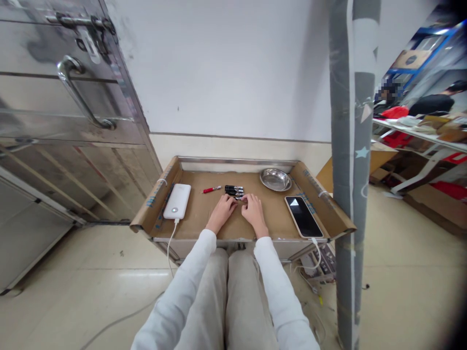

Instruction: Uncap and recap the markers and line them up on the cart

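Observation:
My left hand and my right hand rest low over a cardboard-lined table, fingertips curled towards each other. Between them shows a small dark and pale piece that looks like a pen, pinched at both ends; most of it is hidden by my fingers. Just beyond my fingertips, several black pens lie side by side. A red pen with a clear end lies to their left, apart from both hands.
On the cardboard stand a white power bank with a cable at left, a round metal dish at back right, and a phone with a cable at right. The raised cardboard side borders a wrapped grey pole. Other people sit far right.

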Demonstrator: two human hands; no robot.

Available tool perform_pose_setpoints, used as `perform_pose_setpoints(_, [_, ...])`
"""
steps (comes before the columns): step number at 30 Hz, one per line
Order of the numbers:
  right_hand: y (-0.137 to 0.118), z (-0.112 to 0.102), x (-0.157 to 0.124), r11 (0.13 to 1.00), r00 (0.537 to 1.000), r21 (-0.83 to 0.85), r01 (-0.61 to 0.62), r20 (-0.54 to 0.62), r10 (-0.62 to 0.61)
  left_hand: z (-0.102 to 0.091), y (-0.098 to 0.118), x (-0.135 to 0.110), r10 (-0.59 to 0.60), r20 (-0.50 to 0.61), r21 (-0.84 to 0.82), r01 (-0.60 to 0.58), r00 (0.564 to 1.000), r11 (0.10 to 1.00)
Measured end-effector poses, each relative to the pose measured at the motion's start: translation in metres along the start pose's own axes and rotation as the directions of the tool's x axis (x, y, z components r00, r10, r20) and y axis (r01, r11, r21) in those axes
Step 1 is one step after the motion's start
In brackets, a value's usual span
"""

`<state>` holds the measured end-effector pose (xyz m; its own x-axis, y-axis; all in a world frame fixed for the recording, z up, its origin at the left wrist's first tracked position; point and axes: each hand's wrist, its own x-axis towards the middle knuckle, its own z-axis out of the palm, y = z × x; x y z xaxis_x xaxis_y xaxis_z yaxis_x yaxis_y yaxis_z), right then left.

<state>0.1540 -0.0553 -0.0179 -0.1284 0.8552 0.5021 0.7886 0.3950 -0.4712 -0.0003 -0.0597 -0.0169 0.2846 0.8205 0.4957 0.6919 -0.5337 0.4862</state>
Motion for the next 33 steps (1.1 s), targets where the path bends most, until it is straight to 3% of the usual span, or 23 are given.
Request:
perform_pose_setpoints(5, [-0.0002, 0.0004, 0.0013, 0.98, 0.994, 0.19, 0.061, 0.076, -0.077, 0.0004, -0.0018, -0.001, -0.028, -0.021, -0.008, 0.028, 0.999, 1.0])
perform_pose_setpoints(11, [-0.0018, -0.0006, 0.0041, 0.905, 0.988, 0.418, 0.074, 0.09, -0.122, -0.0014, -0.0033, -0.0021, -0.024, -0.059, 0.01, 0.024, 0.998, 1.0])
perform_pose_setpoints(14, [-0.0011, -0.001, 0.0043, 0.906, 0.992, 0.419, 0.06, 0.074, -0.1, -0.0036, -0.0035, -0.0016, -0.055, -0.055, -0.011, 0.055, 0.997, 0.998])
perform_pose_setpoints(20, [0.0019, 0.0003, 0.0039, 0.915, 0.994, 0.403, 0.025, 0.084, -0.064, -0.0049, -0.0071, -0.0003, -0.169, 0.004, -0.202, 0.166, 0.986, 0.965])
perform_pose_setpoints(26, [0.004, 0.003, 0.0044, 0.93, 0.995, 0.364, 0.047, 0.066, -0.075, -0.0048, -0.0086, -0.0023, -0.189, -0.118, -0.011, 0.189, 0.975, 0.982])
perform_pose_setpoints(33, [-0.0047, -0.0045, 0.0025, 0.97, 0.997, 0.241, 0.042, 0.05, -0.056, -0.0038, -0.0067, -0.0015, -0.169, -0.127, 0.139, 0.186, 0.977, 0.973])
